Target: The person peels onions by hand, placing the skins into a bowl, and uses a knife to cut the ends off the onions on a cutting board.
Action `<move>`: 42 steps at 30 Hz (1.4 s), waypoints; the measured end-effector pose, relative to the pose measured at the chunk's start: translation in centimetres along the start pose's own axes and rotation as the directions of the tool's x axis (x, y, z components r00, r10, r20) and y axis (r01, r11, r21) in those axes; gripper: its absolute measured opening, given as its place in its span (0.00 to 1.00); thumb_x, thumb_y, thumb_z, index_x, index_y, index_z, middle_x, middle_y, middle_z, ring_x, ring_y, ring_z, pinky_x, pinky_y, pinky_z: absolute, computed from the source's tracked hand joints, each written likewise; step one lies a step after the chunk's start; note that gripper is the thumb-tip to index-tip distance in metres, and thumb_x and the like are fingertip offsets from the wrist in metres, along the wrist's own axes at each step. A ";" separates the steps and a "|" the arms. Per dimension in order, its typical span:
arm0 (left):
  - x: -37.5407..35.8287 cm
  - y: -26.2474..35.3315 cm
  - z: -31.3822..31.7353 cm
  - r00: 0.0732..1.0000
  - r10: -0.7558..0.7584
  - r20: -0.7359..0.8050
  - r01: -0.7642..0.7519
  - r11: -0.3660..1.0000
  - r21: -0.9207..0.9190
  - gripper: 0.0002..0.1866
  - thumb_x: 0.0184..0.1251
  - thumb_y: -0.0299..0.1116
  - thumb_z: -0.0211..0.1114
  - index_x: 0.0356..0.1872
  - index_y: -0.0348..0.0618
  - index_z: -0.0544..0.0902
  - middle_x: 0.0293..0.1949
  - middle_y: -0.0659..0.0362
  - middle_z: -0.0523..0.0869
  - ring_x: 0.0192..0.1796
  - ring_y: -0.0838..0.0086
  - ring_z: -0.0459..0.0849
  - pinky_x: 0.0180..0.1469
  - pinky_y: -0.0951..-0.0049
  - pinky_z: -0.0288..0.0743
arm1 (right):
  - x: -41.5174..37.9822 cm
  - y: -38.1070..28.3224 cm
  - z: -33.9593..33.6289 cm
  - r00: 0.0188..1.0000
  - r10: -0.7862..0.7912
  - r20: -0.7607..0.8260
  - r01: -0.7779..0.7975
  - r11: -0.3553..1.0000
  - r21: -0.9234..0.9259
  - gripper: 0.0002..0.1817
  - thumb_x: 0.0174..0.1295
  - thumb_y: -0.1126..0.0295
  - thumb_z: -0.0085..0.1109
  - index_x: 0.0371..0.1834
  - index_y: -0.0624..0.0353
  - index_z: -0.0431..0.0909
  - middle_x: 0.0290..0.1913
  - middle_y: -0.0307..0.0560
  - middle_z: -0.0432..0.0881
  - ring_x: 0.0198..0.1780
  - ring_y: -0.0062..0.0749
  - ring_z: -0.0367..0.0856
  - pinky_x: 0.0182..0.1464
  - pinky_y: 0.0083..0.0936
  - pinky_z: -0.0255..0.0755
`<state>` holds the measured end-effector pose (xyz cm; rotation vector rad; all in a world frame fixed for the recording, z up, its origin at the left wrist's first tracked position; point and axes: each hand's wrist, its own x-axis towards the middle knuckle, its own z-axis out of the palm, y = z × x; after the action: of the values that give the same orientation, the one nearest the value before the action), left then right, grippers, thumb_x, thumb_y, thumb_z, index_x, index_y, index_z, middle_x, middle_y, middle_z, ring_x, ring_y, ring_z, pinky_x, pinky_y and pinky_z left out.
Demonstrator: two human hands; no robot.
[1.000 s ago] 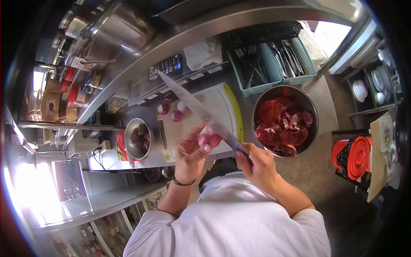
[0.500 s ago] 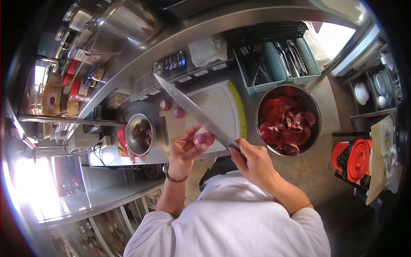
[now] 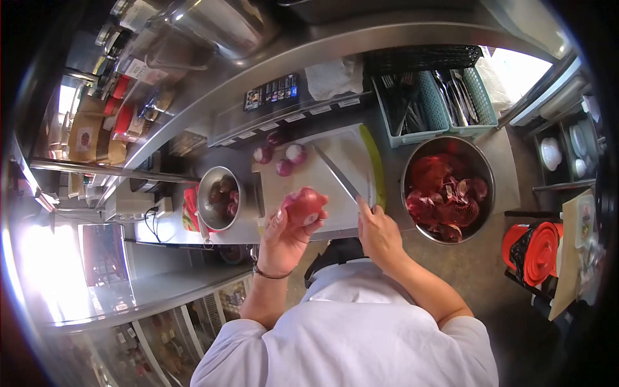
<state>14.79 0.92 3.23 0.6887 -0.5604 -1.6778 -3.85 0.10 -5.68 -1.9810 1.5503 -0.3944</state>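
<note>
The chopping board has a green edge on its right side and lies on the table. The left hand is up over the near side of the board. Its grip is part open, just as wide as the big red onion it holds. The fingers and thumb curl round the sides of the onion, and the palm is under it.

The right hand is at the near right part of the board. Its grip is closed tight round the handle of a long knife. The blade slants over the board, with its tip pointing to the far left. I can't tell if the blade touches the board.

Four small onions sit close together at the far left corner of the board. To the left of the board is a small metal pan with more dark red onions in it. To the right of the board is a big metal bowl full of red peels and bits. Past the far right corner of the board are blue-green baskets with forks and other metal things.
</note>
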 end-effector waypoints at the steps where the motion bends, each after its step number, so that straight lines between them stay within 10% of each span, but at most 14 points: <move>1: 0.4 -0.3 0.6 0.999 -0.036 0.018 0.037 0.997 -0.070 0.30 0.69 0.44 0.61 0.63 0.32 0.69 0.58 0.37 0.76 0.56 0.58 0.81 0.58 0.67 0.78 | 0.5 0.3 0.5 1.000 0.006 -0.003 -0.006 1.000 -0.005 0.25 0.58 0.77 0.54 0.62 0.58 0.69 0.37 0.57 0.77 0.32 0.50 0.82 0.35 0.37 0.79; 9: 2.9 -1.8 3.1 0.989 -0.144 0.020 0.136 0.965 0.226 0.32 0.67 0.45 0.63 0.64 0.31 0.67 0.61 0.36 0.72 0.57 0.57 0.81 0.59 0.69 0.79 | 3.4 3.1 6.3 0.932 -0.206 -0.298 0.148 0.967 -0.205 0.22 0.54 0.76 0.53 0.55 0.64 0.74 0.49 0.56 0.75 0.49 0.43 0.78 0.49 0.31 0.77; 11: 3.3 -2.1 3.5 0.989 -0.143 0.025 0.135 0.967 0.217 0.32 0.68 0.44 0.63 0.64 0.31 0.68 0.60 0.37 0.73 0.56 0.58 0.82 0.59 0.69 0.79 | 3.6 3.9 7.8 0.779 -0.390 -0.491 0.302 0.920 -0.250 0.22 0.53 0.76 0.54 0.54 0.64 0.74 0.52 0.58 0.74 0.49 0.46 0.77 0.53 0.34 0.74; 17: 4.4 -2.9 4.9 0.983 -0.173 0.055 0.156 0.960 0.235 0.29 0.68 0.42 0.63 0.63 0.31 0.70 0.56 0.51 0.80 0.56 0.67 0.81 0.58 0.70 0.77 | 0.1 -0.1 -4.8 0.940 -0.131 -0.315 0.256 0.881 0.397 0.23 0.57 0.79 0.59 0.58 0.67 0.72 0.44 0.55 0.79 0.47 0.42 0.80 0.48 0.31 0.76; 19: 4.9 -3.6 4.9 0.974 -0.211 0.079 0.187 0.954 0.235 0.29 0.69 0.42 0.63 0.62 0.31 0.70 0.55 0.51 0.81 0.55 0.67 0.82 0.57 0.70 0.77 | -1.7 0.6 -8.0 0.950 0.039 -0.309 0.221 0.615 0.757 0.22 0.60 0.79 0.59 0.59 0.65 0.73 0.45 0.55 0.79 0.46 0.35 0.81 0.43 0.26 0.78; 23: 5.8 -6.2 6.9 0.947 -0.286 0.144 0.251 0.942 0.222 0.27 0.69 0.41 0.62 0.60 0.31 0.72 0.52 0.50 0.82 0.54 0.67 0.82 0.57 0.68 0.77 | -2.6 3.1 -10.5 0.932 0.125 -0.339 0.288 0.307 0.907 0.24 0.59 0.76 0.65 0.59 0.68 0.73 0.48 0.48 0.78 0.43 0.24 0.80 0.44 0.19 0.78; 42: 7.6 -11.1 11.1 0.897 -0.413 0.155 0.284 0.810 0.513 0.21 0.64 0.29 0.67 0.56 0.29 0.77 0.49 0.50 0.84 0.49 0.71 0.84 0.54 0.74 0.78 | -6.0 8.3 -13.2 0.912 0.189 -0.364 0.249 0.451 0.857 0.21 0.47 0.84 0.59 0.48 0.71 0.77 0.48 0.49 0.78 0.44 0.27 0.80 0.47 0.21 0.80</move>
<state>-1.82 -4.24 2.36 0.9811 -1.1213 -2.0163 -19.39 1.07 0.40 -1.0612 1.0872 -1.4171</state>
